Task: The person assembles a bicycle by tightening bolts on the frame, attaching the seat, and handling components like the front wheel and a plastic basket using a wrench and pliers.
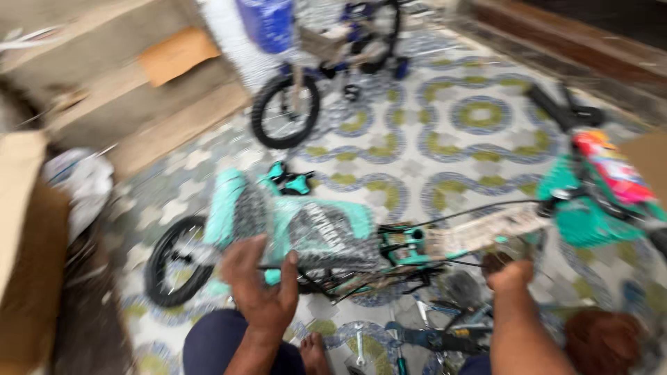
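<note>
My left hand (pixel 258 288) rests on the teal bike (pixel 326 239), which lies on its side across the tiled floor (pixel 417 146) just in front of my knees. The fingers are spread and curl over the wrapped part of the frame, thumb out to the side, so it is a loose hold and not a clamp. My right hand (pixel 511 274) is closed into a fist at the taped tube (pixel 486 229) near the front end; the picture is blurred there and I cannot tell for sure what sits inside the fist.

The bike looks stiff and awkward more than heavy, I judge: a small steel frame, long and lopsided, with the black rear wheel (pixel 170 260) free to swing. The plastic wrap should be slick under my palm (bubble wrap, as far as the blur lets me see), so bare metal or the taped tube would give a surer hold. Thin cables (pixel 472 208) run along the top and I would keep my fingers off them, since they could snag or bend.

A second bike (pixel 313 83) stands well apart, and a wrench (pixel 360 354) lies by my foot
</note>
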